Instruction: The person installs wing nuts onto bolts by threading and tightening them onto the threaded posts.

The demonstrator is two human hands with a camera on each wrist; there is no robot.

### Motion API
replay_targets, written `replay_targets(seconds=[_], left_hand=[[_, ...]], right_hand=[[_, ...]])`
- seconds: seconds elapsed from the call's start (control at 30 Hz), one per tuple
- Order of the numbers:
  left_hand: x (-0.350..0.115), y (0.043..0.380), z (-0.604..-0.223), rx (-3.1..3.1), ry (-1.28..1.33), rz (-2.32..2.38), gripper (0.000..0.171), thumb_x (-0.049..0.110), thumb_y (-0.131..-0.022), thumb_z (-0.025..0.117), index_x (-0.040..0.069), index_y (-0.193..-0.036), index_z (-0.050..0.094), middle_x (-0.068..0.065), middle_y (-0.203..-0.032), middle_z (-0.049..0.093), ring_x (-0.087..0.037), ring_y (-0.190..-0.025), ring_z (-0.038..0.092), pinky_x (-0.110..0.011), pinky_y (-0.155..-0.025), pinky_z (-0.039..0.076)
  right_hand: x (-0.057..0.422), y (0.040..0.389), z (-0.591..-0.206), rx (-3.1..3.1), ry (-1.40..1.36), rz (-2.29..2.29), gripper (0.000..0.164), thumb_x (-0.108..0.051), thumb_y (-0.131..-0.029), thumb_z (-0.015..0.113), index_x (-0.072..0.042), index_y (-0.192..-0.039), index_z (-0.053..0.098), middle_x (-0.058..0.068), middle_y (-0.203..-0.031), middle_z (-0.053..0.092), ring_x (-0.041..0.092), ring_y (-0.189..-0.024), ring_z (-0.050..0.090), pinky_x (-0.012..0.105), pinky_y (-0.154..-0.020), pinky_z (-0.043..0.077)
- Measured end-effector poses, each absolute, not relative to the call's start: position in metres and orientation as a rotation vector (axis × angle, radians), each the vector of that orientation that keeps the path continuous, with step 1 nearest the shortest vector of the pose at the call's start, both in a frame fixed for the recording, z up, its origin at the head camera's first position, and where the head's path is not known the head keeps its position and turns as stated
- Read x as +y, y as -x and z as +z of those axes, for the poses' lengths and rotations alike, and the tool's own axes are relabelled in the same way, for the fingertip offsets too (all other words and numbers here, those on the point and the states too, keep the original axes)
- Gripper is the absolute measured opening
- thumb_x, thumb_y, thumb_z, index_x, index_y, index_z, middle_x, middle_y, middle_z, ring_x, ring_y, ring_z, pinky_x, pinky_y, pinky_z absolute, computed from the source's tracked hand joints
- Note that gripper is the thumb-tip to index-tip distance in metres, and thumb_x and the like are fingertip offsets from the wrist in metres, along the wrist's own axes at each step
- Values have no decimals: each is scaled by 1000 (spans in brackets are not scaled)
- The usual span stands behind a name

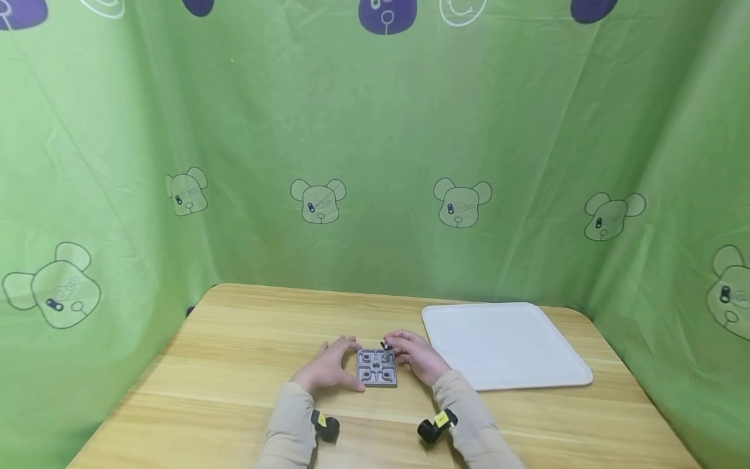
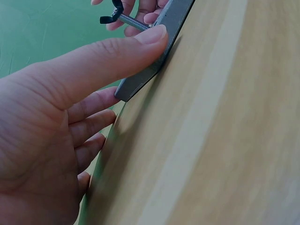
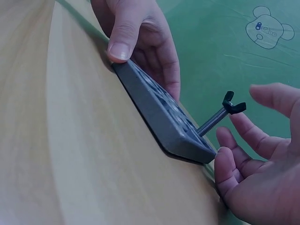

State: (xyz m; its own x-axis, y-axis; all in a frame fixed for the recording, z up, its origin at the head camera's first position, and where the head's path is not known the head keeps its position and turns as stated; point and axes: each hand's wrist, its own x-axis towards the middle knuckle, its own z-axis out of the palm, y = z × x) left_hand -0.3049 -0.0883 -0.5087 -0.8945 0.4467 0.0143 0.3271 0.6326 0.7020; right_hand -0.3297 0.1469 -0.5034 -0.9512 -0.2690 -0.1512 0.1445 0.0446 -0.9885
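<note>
A square grey plate [image 1: 377, 367] with shaped recesses and several holes lies on the wooden table. My left hand [image 1: 329, 367] holds its left side, thumb along the near edge and fingertips at the far corner. A threaded screw with a black wing-shaped head [image 3: 234, 104] stands upright in the plate's far right hole, much of its thread showing. Around that head is my right hand [image 1: 417, 355]; in the right wrist view its thumb [image 3: 276, 97] is apart from the wings and the index finger lies close beside them. The other fingers curl loosely by the plate's edge.
A white tray [image 1: 504, 345] lies on the table [image 1: 246, 352] to the right of my right hand. Green cloth [image 1: 387, 130] printed with bear heads hangs behind and on both sides. Each sleeve carries a black wrist camera [image 1: 430, 430].
</note>
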Motion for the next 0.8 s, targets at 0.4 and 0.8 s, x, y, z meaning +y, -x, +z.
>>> replay_targets(seconds=[0.4,0.8], left_hand=[[-88,305,-510,2690,-651,1113,87,37,-64,86,8,-137,50,-16,-158,32,-38,-149,21,-61,-122,3],[-88,304,-507,2679,-645,1124,86,35,-64,87,8,-137,50,-16,-158,32,-38,-150,20,-61,-122,2]], right_hand=[[150,327,-503,2027,199,-1964,31,-7,-91,56,6,-118,60,-5,-103,67,12,-90,56,24,-77,47],[149,330,-505,2054,224,-1941,33,-1,-86,59,11,-117,60,12,-115,69,11,-87,60,22,-72,50]])
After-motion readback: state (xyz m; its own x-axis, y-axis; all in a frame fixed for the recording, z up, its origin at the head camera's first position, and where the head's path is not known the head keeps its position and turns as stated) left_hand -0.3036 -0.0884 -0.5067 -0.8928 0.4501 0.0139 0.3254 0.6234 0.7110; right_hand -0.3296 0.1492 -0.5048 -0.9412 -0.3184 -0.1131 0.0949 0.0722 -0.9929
